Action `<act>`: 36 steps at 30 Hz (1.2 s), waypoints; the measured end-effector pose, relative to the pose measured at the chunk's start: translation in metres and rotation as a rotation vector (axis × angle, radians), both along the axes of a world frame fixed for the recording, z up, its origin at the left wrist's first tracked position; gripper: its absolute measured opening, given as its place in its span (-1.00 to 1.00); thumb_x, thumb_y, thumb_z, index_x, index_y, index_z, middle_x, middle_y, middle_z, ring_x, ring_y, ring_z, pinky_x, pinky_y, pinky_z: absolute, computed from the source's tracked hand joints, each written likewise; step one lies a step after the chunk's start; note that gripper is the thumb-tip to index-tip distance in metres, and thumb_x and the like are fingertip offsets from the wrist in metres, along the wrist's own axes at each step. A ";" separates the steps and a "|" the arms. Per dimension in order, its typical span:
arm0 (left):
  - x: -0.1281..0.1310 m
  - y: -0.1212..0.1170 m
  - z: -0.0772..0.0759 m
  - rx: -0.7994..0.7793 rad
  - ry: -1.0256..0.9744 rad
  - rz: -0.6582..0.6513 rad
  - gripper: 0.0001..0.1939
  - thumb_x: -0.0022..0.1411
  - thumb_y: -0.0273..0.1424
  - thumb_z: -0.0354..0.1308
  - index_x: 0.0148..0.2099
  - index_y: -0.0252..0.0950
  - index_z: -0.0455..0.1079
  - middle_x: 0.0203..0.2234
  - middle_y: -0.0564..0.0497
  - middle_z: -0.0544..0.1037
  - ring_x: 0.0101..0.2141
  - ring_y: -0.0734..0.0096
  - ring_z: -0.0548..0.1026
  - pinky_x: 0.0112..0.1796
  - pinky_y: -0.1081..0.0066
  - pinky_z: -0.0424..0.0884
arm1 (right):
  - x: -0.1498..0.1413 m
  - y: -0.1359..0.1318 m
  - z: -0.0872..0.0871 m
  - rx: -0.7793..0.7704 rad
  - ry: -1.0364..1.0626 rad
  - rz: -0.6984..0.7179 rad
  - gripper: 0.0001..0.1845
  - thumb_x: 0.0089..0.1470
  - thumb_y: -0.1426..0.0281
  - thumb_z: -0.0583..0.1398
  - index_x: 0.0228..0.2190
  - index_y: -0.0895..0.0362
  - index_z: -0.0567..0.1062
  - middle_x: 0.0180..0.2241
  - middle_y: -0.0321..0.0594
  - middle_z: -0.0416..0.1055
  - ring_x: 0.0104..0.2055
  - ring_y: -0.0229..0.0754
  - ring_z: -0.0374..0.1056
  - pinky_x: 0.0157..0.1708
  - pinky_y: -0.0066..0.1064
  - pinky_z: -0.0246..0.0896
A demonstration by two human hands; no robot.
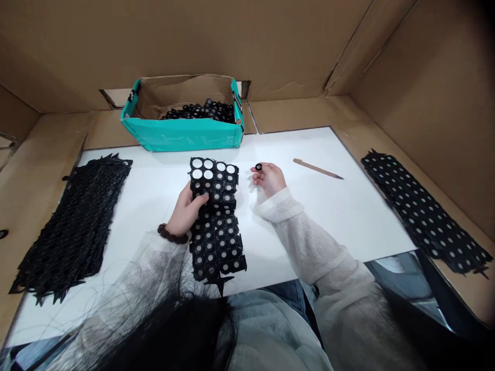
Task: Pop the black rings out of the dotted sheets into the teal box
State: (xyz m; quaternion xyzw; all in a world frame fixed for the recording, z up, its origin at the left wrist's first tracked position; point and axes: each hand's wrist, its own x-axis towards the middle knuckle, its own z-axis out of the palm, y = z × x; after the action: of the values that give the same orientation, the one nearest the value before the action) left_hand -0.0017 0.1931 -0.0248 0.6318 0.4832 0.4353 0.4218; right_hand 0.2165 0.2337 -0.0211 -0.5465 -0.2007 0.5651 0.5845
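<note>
Straight ahead it's plain brown cardboard, the back wall [286, 46] stretching right across, a pale cut-out [118, 97] low down, left of centre! And here are 2 side walls: the left wall [15, 100] just peeking in, the right wall [436, 103] slanting forward, creased and shaded. Below, the white tabletop [348, 216] catches soft light, with a cardboard border [309, 111] behind. Bottom right, blue-grey shapes [406, 281], possibly furniture, hard to tell.
</note>
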 end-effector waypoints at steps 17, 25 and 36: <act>0.000 -0.001 0.003 -0.073 -0.042 -0.142 -0.88 0.22 -0.34 0.00 -0.23 -0.26 0.29 -0.32 0.05 0.40 -0.24 0.36 0.33 -0.17 0.39 0.28 | -0.043 -0.061 0.011 0.896 -1.184 0.490 -0.72 0.25 0.26 -0.15 -0.37 0.10 0.24 -0.43 -0.21 0.36 -0.44 -0.26 0.27 -0.42 -0.41 0.13; 0.003 -0.006 0.008 -0.161 -0.098 -0.216 -0.85 0.23 -0.30 0.04 -0.20 -0.25 0.26 -0.45 0.10 0.38 -0.43 0.45 0.33 -0.36 0.43 0.27 | -0.048 -0.058 0.002 0.608 -1.207 0.681 -0.74 0.23 0.21 -0.09 -0.15 0.12 0.11 -0.48 -0.30 0.30 -0.51 -0.25 0.25 -0.46 -0.42 0.10; 0.002 -0.001 0.008 -0.013 0.056 -0.293 -0.78 0.19 -0.24 0.12 -0.21 -0.27 0.40 -0.26 -0.01 0.53 -0.20 0.34 0.44 -0.11 0.34 0.32 | -0.042 -0.054 0.008 0.655 -1.049 0.671 -0.85 0.18 0.26 0.02 -0.27 0.05 0.29 -0.50 -0.33 0.27 -0.49 -0.26 0.18 -0.41 -0.43 0.01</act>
State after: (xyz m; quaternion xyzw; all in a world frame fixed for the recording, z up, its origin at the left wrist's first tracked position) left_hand 0.0000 0.1922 -0.0170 0.7049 0.4000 0.3480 0.4711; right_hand 0.1743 0.1793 -0.0131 -0.4516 -0.7736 0.2873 0.3392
